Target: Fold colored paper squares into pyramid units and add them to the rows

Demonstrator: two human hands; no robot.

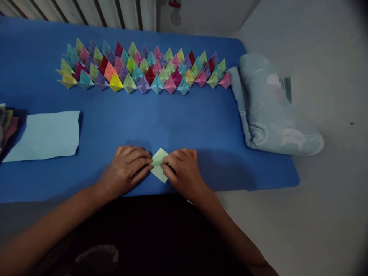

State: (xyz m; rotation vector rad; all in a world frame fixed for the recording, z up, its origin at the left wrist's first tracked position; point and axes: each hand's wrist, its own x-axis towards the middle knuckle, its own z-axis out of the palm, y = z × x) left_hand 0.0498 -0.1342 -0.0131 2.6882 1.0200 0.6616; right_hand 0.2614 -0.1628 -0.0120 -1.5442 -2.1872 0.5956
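A small light green paper (158, 172), folded into a diamond shape with a crease or flap across its middle, lies near the front edge of the blue table (120, 119). My left hand (126, 166) pinches its left corner between thumb and fingers. On the opposite side, my right hand (182, 168) has its thumb and fingers closed on the right corner and covers that part of the paper. Farther back stand several rows of folded paper boats (156, 84) in pink, blue, green, yellow, red and purple.
To the left lies a light blue paper sheet (51, 134), with a stack of coloured papers (7, 126) at the far left edge. A folded grey-blue blanket (270, 111) sits at the right end. White slats (112, 15) and a wall border the back.
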